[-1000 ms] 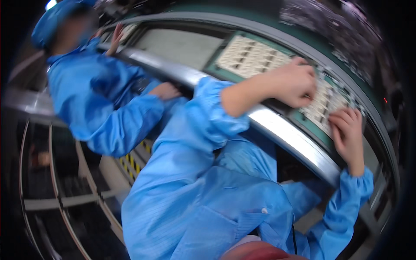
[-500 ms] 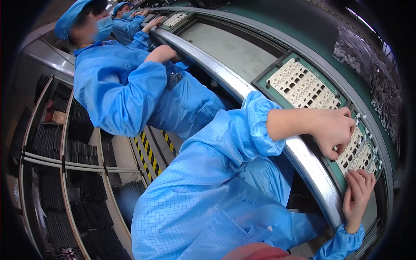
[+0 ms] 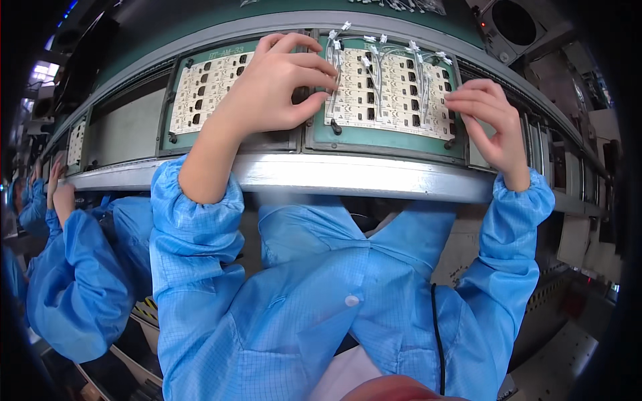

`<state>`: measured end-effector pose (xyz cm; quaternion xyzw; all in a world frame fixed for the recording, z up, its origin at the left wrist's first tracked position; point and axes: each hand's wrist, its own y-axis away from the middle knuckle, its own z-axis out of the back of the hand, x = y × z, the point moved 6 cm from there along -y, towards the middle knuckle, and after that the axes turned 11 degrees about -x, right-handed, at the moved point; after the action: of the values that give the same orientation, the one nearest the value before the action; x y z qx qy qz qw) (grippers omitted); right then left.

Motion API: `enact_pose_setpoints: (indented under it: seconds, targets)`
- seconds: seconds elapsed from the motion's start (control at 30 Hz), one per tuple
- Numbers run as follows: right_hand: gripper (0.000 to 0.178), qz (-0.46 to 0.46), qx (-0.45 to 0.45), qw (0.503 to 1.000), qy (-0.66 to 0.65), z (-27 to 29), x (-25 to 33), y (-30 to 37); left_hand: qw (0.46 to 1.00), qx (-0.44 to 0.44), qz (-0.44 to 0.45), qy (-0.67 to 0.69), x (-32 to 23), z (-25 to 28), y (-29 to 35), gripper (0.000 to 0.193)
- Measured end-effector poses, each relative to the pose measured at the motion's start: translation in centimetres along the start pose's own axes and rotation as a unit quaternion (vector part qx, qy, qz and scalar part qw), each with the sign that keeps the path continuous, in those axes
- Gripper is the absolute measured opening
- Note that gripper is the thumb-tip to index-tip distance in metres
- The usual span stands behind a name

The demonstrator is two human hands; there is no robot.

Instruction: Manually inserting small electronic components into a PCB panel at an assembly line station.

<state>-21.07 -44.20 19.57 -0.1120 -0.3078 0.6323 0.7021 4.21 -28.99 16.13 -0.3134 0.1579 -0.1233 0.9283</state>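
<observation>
Upper frame, right of centre: one circuit panel (image 3: 399,101) on a tray (image 3: 401,136), cables (image 3: 379,77) across it, between my left hand (image 3: 277,83) and right hand (image 3: 491,120); upper left: second panel (image 3: 217,83); below both: metal rail (image 3: 354,175).

the green tray (image 3: 374,137) looks matt and smooth, with pale matt boards (image 3: 394,93) set inside its edges. the wires (image 3: 380,83) lying across them have a smooth plastic skin, and the white plugs (image 3: 383,39) along the tray's far edge look like hard plastic. at its near left corner the black knob (image 3: 336,127) seems plastic. the front rail (image 3: 361,175) is glossy bare metal; the blue coat (image 3: 294,321) is creased cloth with a faint sheen.
</observation>
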Motion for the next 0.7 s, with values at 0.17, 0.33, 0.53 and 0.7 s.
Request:
enact_pose_setpoints:
  seconds: [0.17, 0.33, 0.53, 0.7]
  targets:
    - [0.027, 0.007, -0.006, 1.0, -0.005, 0.7, 2.5, 2.5, 1.0, 0.019, -0.022, -0.004, -2.5, 0.4, -0.6, 0.018]
    - [0.021, 0.022, 0.037, 0.999, -0.033, 0.6, 2.8, 2.4, 1.0, -0.018, 0.01, -0.024, -2.9, 1.2, -1.1, 0.024]
    - [0.021, 0.011, -0.011, 1.0, 0.013, 0.5, 0.7, -1.5, 0.997, -0.012, 0.048, -0.06, -1.9, 1.3, -1.8, 0.029]
    - [0.016, -0.009, 0.003, 1.0, 0.009, -0.3, -1.3, -2.9, 0.997, -0.009, 0.037, -0.068, -0.8, 0.1, -0.9, 0.029]
